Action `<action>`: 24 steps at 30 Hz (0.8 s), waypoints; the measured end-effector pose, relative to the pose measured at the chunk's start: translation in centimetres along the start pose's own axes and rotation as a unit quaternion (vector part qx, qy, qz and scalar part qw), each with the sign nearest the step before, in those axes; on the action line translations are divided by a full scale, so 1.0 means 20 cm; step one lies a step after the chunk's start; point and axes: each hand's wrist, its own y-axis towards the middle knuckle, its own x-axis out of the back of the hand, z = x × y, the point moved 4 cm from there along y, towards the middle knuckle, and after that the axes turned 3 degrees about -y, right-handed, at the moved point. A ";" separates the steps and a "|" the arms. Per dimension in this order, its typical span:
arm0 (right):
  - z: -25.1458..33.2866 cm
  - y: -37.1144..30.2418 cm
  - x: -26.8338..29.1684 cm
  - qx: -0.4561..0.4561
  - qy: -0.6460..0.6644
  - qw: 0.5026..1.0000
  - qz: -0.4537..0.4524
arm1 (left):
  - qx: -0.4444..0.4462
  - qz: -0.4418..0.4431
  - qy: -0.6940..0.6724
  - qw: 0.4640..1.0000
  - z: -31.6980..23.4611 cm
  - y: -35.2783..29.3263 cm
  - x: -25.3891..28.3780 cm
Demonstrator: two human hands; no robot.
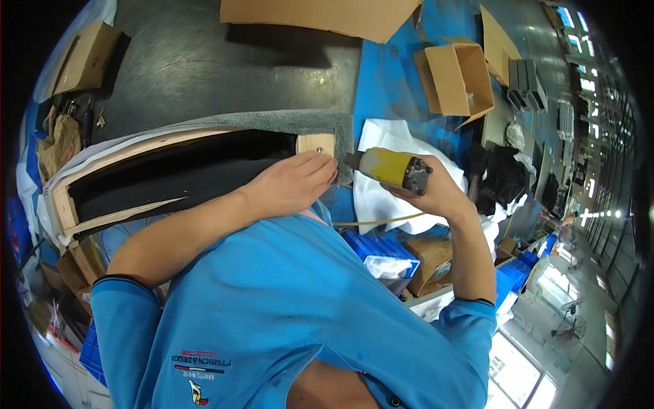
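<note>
A long upholstered wooden frame (pixel 129 144) with grey fabric and a black inside lies across the bench in front of me. At its right end is a pale wooden block (pixel 316 141) with a small metal bolt head (pixel 319 150) showing. My left hand (pixel 294 181) is closed over that end, its fingers together and touching the block just below the bolt; the fingertips are partly hidden. My right hand (pixel 436 189) grips a yellow and grey power driver (pixel 385 167). The driver's dark nose points left at the block, a little apart from it.
A yellow hose (pixel 379 222) runs below the driver. White cloth (pixel 383 133) lies beyond it on the blue surface. Cardboard boxes stand at far left (pixel 87 57) and far right (pixel 458 80); a large cardboard piece (pixel 320 15) lies ahead. Blue bins (pixel 381 255) sit below my right arm.
</note>
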 end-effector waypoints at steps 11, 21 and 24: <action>0.01 -0.07 -0.07 0.030 -0.028 0.999 -0.002 | 0.015 0.001 -0.029 0.999 -0.01 -0.02 0.05; 0.07 -0.08 -0.14 -0.117 0.191 0.968 -0.108 | 0.263 -0.007 0.022 0.965 0.00 -0.63 0.45; 0.26 0.00 -0.25 -0.028 0.315 0.941 -0.117 | 0.349 -0.062 0.103 0.929 0.01 -0.92 0.68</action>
